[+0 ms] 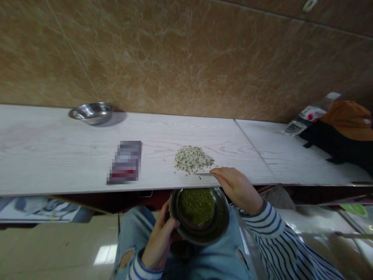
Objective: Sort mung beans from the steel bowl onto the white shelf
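- Left hand (159,237) is wrapped around the side of a steel bowl (204,235) and grips it down at lap level, just below the near edge of the white wood-grain table (58,155).
- The bowl has a heap of small green beans (196,206) in it, mung beans by the look of them.
- Right hand (237,188) lies palm down at the table's near edge, right above the bowl. Its fingertips rest on a thin pale strip (202,173); can't tell if it's pinching it or just pressing.
- A loose pile of beans (192,158) sits on the table just past that strip.
- A blurred-out dark packet (126,162) lies left of the pile.
- An empty steel bowl (91,112) sits at the far edge, by the wall.
- A plastic bottle (309,115) lies on its side at the far right edge, beside an orange cap (349,118) on black cloth (335,144).
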The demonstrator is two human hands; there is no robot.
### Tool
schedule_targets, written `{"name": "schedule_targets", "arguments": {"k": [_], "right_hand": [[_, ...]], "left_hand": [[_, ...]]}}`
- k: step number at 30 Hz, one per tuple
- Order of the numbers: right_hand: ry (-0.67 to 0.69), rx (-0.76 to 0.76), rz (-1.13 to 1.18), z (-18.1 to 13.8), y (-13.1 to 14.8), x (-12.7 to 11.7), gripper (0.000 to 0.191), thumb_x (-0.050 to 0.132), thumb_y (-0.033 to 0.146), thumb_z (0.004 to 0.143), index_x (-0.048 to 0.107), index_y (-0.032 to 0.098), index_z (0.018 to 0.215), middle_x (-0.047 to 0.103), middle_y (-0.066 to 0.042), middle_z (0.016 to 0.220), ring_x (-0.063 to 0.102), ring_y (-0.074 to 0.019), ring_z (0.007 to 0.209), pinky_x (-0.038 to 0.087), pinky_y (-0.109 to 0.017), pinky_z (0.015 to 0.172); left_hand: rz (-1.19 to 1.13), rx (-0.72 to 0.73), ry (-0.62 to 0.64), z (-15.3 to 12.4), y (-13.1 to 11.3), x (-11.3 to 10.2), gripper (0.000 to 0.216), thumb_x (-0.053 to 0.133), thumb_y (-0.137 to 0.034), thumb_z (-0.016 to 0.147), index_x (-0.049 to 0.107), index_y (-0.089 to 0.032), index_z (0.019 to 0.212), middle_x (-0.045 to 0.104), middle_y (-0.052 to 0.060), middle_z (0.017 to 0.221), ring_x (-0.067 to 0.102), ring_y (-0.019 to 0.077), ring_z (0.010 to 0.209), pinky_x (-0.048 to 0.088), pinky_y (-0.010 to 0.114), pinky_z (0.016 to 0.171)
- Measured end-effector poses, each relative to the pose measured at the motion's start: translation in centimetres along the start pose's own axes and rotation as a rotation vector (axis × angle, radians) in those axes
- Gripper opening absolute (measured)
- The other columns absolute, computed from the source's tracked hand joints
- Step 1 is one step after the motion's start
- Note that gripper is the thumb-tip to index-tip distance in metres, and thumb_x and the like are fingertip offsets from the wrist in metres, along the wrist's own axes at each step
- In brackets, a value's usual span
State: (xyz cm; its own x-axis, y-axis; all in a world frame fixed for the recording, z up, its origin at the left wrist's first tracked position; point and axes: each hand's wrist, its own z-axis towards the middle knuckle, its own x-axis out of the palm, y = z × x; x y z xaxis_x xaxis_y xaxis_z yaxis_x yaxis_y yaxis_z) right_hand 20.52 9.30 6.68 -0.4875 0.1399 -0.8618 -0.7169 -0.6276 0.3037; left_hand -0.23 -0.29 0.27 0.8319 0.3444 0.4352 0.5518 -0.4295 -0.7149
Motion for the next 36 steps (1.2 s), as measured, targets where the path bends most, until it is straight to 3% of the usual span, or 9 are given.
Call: {"name": "schedule_targets", "arguments": {"k": [4, 13, 29, 36], "right_hand": [[-0.025, 0.050, -0.017, 0.3, -0.2, 0.4, 0.023, 0.044, 0.018, 0.091, 0.061, 0.021, 0.106, 0.069, -0.005, 0.100, 0.062, -0.0171, 0.093, 0.048, -0.033, 0.084], [0.025, -0.024, -0.012, 0.1, 0.1, 0.1, 0.023, 0.042, 0.017, 0.091, 0.061, 0.019, 0.106, 0.069, -0.005, 0.100, 0.062, -0.0170, 0.093, 0.049, -0.034, 0.082], [-0.001, 0.007, -0.027, -0.8, 0.2, -0.5, 0.022, 0.044, 0.018, 0.091, 0.060, 0.019, 0.105, 0.068, -0.005, 0.099, 0.062, -0.0167, 0.093, 0.049, -0.034, 0.082], [0.024, 0.003, -0.014, -1.2, 0.3, -0.3, 0.022, 0.043, 0.017, 0.091, 0.061, 0.019, 0.104, 0.069, -0.005, 0.098, 0.062, -0.0167, 0.092, 0.050, -0.034, 0.082]], "left_hand": [[-0.004, -0.004, -0.009, 0.0, 0.0, 0.0, 0.065, 0.058, -0.016, 0.063, 0.047, -0.020, 0.127, 0.065, 0.006, 0.103, 0.059, 0.0174, 0.073, 0.049, 0.027, 0.055], [0.009, 0.005, -0.003, 0.0, -0.1, -0.1, 0.068, 0.058, -0.016, 0.063, 0.045, -0.020, 0.129, 0.065, 0.006, 0.100, 0.056, 0.0153, 0.067, 0.048, 0.027, 0.051], [-0.019, 0.003, -0.016, -0.2, -0.2, 0.0, 0.060, 0.058, -0.014, 0.062, 0.053, -0.022, 0.121, 0.065, 0.005, 0.106, 0.061, 0.0198, 0.082, 0.051, 0.028, 0.059], [-0.014, -0.001, -0.024, -0.2, -0.2, 0.1, 0.062, 0.059, -0.015, 0.062, 0.050, -0.021, 0.123, 0.067, 0.005, 0.098, 0.062, 0.0202, 0.078, 0.050, 0.028, 0.056]]}}
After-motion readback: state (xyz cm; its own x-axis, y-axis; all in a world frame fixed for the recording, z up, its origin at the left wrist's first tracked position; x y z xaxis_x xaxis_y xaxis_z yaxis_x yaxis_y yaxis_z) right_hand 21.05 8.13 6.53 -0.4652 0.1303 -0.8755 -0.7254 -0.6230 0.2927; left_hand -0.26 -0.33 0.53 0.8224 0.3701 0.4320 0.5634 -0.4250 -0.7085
